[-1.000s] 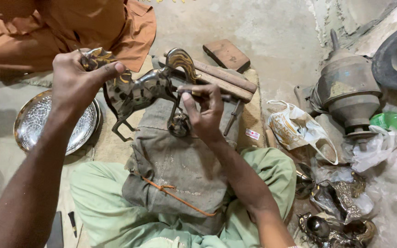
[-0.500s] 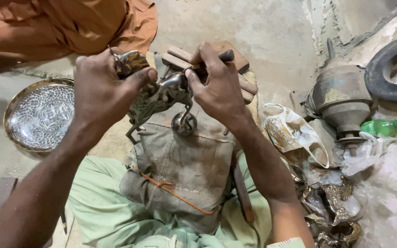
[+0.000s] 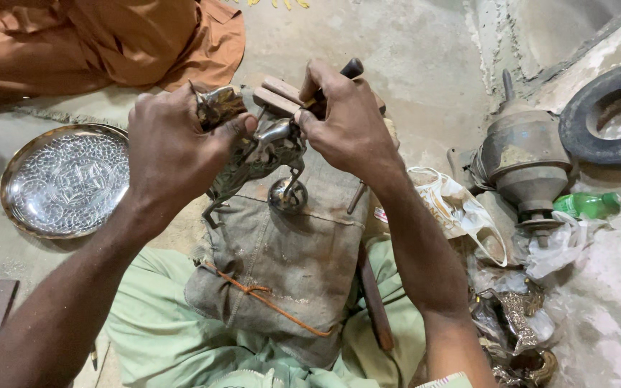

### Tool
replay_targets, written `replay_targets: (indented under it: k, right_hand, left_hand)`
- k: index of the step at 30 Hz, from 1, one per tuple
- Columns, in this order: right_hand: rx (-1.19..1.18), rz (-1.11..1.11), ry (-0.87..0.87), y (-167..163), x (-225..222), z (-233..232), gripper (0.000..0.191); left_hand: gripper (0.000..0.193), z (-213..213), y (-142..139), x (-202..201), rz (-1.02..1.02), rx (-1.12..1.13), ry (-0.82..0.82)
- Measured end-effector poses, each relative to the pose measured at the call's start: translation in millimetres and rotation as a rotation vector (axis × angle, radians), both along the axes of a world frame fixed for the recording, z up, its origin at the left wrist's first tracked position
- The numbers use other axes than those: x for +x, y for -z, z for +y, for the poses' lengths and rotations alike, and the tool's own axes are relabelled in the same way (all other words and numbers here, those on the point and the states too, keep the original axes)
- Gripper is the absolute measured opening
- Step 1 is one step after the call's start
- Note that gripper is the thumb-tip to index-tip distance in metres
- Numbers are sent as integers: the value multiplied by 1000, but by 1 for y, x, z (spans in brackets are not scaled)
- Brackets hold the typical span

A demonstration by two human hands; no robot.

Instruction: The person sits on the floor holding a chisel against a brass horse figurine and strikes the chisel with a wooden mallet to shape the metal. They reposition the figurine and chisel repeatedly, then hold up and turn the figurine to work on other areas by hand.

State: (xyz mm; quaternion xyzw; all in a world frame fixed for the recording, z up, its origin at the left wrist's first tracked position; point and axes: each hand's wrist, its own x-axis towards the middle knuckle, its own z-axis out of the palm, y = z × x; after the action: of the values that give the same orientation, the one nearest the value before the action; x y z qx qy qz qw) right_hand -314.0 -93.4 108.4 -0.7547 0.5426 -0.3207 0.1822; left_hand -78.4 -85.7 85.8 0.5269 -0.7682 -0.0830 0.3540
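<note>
Silver-coloured and embossed, a round tray [image 3: 66, 179] lies on the floor at my far left, just beside my left hand [image 3: 174, 147], which is closed around one end of a small metal horse figure [image 3: 256, 154]. My right hand [image 3: 346, 122] grips a dark-handled tool [image 3: 350, 70] against the figure's other end, the figure held over a worn cloth pad [image 3: 292, 266] on my lap. Farther right sit a tarnished metal pot [image 3: 526, 158], a green plastic bottle [image 3: 587, 205] and a black tyre [image 3: 609, 111].
</note>
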Motion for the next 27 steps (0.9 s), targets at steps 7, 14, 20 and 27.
replay_targets:
  k: [7,14,20,27]
  right_hand:
    - [-50,-40,-111,5,-9,1,20]
    - [-26,-168,-167,15,-13,-3,20]
    - [-110,-141,-267,24,-17,-7,20]
    - [-86,-174,-237,40,-16,-15,24]
  left_hand:
    - [43,-2,0,3,19,-32,27]
    - [33,-3,-5,4,74,-31,81]
    - [30,-5,-8,8,136,38,62]
    - [34,-13,-1,15,225,100,49]
